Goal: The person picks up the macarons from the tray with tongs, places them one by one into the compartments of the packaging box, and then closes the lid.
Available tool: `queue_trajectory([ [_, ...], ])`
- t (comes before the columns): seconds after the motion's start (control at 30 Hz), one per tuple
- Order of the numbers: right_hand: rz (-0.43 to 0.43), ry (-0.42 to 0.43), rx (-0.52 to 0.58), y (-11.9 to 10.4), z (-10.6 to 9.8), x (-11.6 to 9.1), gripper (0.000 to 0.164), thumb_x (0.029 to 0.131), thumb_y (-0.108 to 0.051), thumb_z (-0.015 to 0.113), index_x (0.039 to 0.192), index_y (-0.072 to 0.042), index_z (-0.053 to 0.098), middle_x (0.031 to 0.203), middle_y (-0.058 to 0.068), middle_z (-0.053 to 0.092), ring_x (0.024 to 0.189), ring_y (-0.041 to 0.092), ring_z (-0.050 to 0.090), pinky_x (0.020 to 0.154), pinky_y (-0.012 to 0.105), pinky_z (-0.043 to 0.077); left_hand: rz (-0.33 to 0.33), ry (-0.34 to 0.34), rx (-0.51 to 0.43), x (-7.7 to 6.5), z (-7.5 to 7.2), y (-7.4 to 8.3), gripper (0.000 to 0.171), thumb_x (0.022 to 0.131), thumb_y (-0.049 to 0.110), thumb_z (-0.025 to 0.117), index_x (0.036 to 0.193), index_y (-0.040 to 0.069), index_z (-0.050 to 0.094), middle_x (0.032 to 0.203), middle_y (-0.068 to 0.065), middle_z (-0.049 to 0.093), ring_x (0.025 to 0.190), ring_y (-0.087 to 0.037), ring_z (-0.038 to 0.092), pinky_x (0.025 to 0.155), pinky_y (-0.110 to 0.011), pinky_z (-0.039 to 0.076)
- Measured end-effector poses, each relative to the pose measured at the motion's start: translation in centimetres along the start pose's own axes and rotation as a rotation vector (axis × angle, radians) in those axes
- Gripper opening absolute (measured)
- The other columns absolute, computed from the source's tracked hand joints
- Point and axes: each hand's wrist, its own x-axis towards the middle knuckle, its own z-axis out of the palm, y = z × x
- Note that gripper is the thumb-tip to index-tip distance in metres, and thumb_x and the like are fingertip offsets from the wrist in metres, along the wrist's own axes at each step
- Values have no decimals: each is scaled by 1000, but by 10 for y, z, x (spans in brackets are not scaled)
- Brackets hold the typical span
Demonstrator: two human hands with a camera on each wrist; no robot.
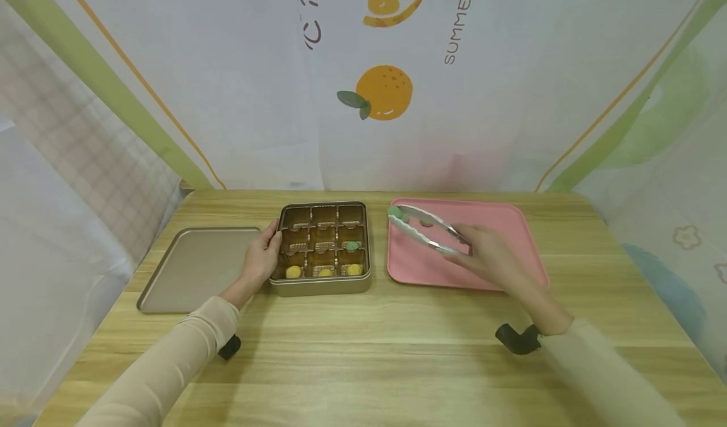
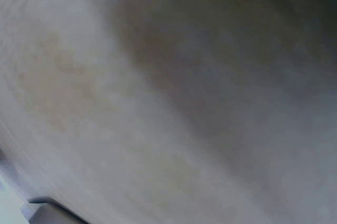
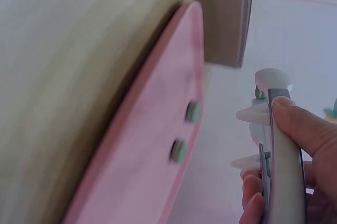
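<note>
A tin box [image 1: 320, 287] with a gold-brown divided insert stands left of centre in the head view. Yellow round pieces lie in its front-row compartments, and one green piece [image 1: 352, 246] in the middle row's right one. My left hand [image 1: 262, 257] holds the box's left side. In my right hand [image 1: 483, 253] are tongs [image 1: 417, 231], their tips around a green piece [image 1: 394, 212] above the pink tray's far left corner. On the pink tray [image 1: 483, 225], the right wrist view shows two green pieces [image 3: 193, 112]. The left wrist view is too blurred to read.
A flat tin lid [image 1: 199, 269] lies left of the box, partly behind the left forearm. The wooden table [image 1: 363, 351] stretches in front, and a printed white curtain [image 1: 255, 99] hangs along its far edge. Dark wrist-camera parts [image 1: 517, 339] show near the right wrist.
</note>
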Motion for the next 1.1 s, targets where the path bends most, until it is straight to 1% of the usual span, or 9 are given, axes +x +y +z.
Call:
queue_trajectory([
  [0.13,-29,-22,17,-19,5,14,44,79,-27,76,114,-6,60,85,9,63,62,15,49,53,26,42,1,-4,1,0,0,1,48,104,16,32,147,-2,23,153,-16,22,141,-33,21,116,-43,22],
  [0.3,-76,-25,35,-42,12,29,40,76,-26,79,106,-7,60,84,6,61,64,16,51,53,27,44,-1,-9,6,-1,0,2,48,104,16,32,148,-1,22,154,-16,22,142,-33,20,116,-44,22],
  [0.37,-76,-35,40,-50,16,33,41,76,-26,79,108,-8,62,86,6,61,68,17,52,54,27,45,-4,-10,7,-1,0,3,48,104,16,32,148,0,22,154,-16,21,142,-33,19,116,-44,21],
  [0.43,-76,-46,17,-57,19,37,45,76,-28,79,113,-9,63,91,6,64,74,18,54,56,29,47,-5,-10,8,-1,0,3,48,104,17,32,148,0,22,154,-16,21,142,-33,19,116,-44,21],
  [0.53,-104,-62,-10,-66,25,43,48,75,-29,79,116,-9,63,96,8,68,83,23,57,62,33,51,-5,-9,11,-1,0,3,48,104,17,32,148,0,22,154,-15,22,142,-33,20,116,-44,22],
  [0.63,-127,-89,-29,-72,29,48,49,76,-29,79,117,-8,62,99,8,67,84,22,58,68,34,50,-6,-10,13,-1,-1,3,48,104,17,32,148,0,22,154,-15,22,142,-33,20,116,-44,21],
  [0.8,-107,-172,-36,-81,35,56,51,78,-29,77,122,-9,60,99,8,61,78,17,51,61,26,45,-16,-14,6,-1,-1,2,48,104,18,32,148,0,22,154,-15,21,142,-33,19,117,-43,21],
  [0.87,-98,-198,-35,-84,36,58,51,79,-29,76,122,-8,59,101,9,62,80,17,51,59,26,47,-18,-18,3,-1,-1,2,48,104,18,31,148,0,21,154,-15,21,142,-33,19,117,-43,21],
  [1.1,-85,-241,-15,-88,39,64,52,80,-31,75,123,-6,58,104,11,65,82,18,54,66,29,50,-24,-14,2,-1,-1,2,49,104,18,32,148,1,22,154,-15,21,142,-33,19,117,-43,21],
])
